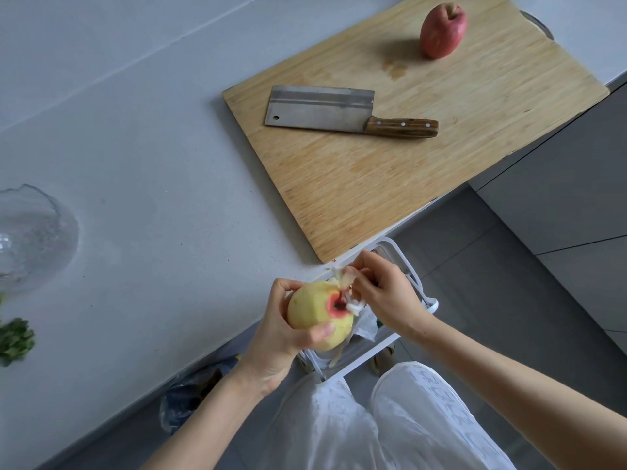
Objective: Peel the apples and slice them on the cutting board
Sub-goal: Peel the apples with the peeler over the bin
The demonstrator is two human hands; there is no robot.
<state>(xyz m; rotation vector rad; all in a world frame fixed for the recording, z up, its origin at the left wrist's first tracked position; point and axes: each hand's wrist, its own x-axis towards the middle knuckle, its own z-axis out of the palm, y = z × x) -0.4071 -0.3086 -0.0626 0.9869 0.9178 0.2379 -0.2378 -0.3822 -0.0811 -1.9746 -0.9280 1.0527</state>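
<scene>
My left hand [283, 337] grips a mostly peeled yellow apple [314, 313] with a ring of red skin left around its stem pit. My right hand [383, 293] holds a white peeler [351, 301] against that red end; a strip of peel curls up by its fingers. Both hands hover past the counter's front edge, above a white bin [412, 283]. A whole red apple [442, 30] stands at the far end of the wooden cutting board [390, 184]. A steel cleaver [339, 111] with a wooden handle lies flat on the board.
A clear glass bowl [32, 235] sits at the left of the grey counter [152, 164], with green leaves [15, 339] below it. A plastic bag [190, 395] lies on the floor under the counter edge. Grey cabinet fronts stand at the right.
</scene>
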